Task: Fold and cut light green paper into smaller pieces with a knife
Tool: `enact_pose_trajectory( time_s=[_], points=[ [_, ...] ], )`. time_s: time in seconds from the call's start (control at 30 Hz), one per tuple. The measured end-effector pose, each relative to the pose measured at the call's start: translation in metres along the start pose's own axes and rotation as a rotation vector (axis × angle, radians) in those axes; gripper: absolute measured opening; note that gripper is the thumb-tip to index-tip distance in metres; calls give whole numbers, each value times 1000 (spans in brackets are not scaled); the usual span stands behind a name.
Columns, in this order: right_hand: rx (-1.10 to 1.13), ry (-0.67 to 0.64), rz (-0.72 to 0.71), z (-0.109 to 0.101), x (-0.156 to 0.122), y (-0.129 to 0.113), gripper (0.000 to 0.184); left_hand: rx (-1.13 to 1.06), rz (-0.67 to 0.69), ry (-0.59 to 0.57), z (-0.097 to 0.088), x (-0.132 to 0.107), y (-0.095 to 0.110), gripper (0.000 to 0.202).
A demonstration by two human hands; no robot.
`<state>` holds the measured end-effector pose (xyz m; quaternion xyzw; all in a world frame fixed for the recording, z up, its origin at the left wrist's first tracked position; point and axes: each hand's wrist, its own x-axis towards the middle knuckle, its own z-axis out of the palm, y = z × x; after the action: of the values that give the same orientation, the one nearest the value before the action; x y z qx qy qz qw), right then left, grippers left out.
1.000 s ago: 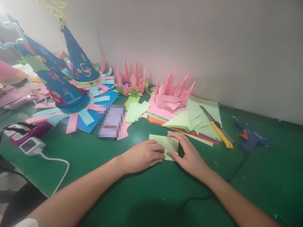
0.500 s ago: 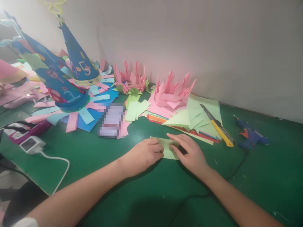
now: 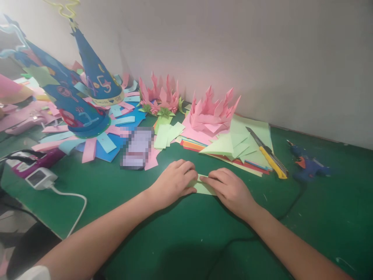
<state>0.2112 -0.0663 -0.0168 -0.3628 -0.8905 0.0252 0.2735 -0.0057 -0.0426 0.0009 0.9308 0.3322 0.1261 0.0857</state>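
A small piece of light green paper (image 3: 205, 188) lies on the green tabletop in front of me, with a fold line along its upper part. My left hand (image 3: 176, 182) is closed on its left end, fingers curled over it and thumb at the lower edge. From the other side, my right hand (image 3: 233, 190) grips the right end, its index finger reaching along the upper edge towards the left hand. Both hands cover the ends of the paper, so only its middle shows.
Behind the hands are a stack of coloured paper (image 3: 253, 132), a pink paper crown (image 3: 211, 120), a yellow utility knife (image 3: 271, 157) and a blue glue gun (image 3: 310, 163). A blurred phone (image 3: 136, 147), blue cone hats (image 3: 97, 77) and a white charger (image 3: 42, 179) stand left.
My right hand has moved slightly left, its index finger now lower along the paper's top edge. The left hand has shifted a little left and its fingers have lifted and stretched over the paper.
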Motion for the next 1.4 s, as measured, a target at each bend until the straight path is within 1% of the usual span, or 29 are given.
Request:
enact_pose_trajectory(
  time_s=[0.1, 0.23, 0.3, 0.37, 0.43, 0.47, 0.5, 0.57, 0.7, 0.83, 0.9, 1.03, 1.17, 1.4],
  points=[
    [48, 45, 108, 3, 0, 4, 25, -34, 8, 22, 0, 0, 1, 26],
    [71, 119, 262, 8, 2, 10, 20, -98, 25, 102, 1, -1, 2, 37],
    [66, 96, 327, 9, 4, 11, 20, -100, 26, 112, 2, -1, 2, 40],
    [75, 46, 382, 9, 5, 13, 23, -101, 10, 91, 3, -2, 1, 41],
    [100, 13, 421, 9, 6, 13, 26, -114, -16, 72, 4, -3, 1, 41],
    [112, 11, 428, 9, 6, 13, 24, -121, -26, 69, 4, -4, 0, 41],
    [120, 18, 421, 8, 6, 12, 20, -126, -33, 68, 4, -4, 0, 41],
    [113, 47, 360, 8, 6, 11, 13, -136, -40, 64, 5, -4, -1, 40],
    [37, 74, 176, 6, 4, 7, 17, -146, -24, 38, 3, -1, -1, 34],
    [-64, 1, 37, 3, 0, 4, 21, -176, 20, -2, 1, 0, 0, 20],
    [-83, -38, -5, 1, -1, 4, 23, -197, 16, -9, 1, 0, 0, 19],
    [-51, -83, -65, -3, -3, 6, 25, -212, 1, -10, 3, -2, -1, 20],
    [-5, -124, -79, -3, -6, 10, 22, -228, 10, -29, 5, -2, -2, 20],
    [17, -107, -106, -3, -7, 11, 22, -209, 38, -35, 2, -1, -3, 16]
  ],
)
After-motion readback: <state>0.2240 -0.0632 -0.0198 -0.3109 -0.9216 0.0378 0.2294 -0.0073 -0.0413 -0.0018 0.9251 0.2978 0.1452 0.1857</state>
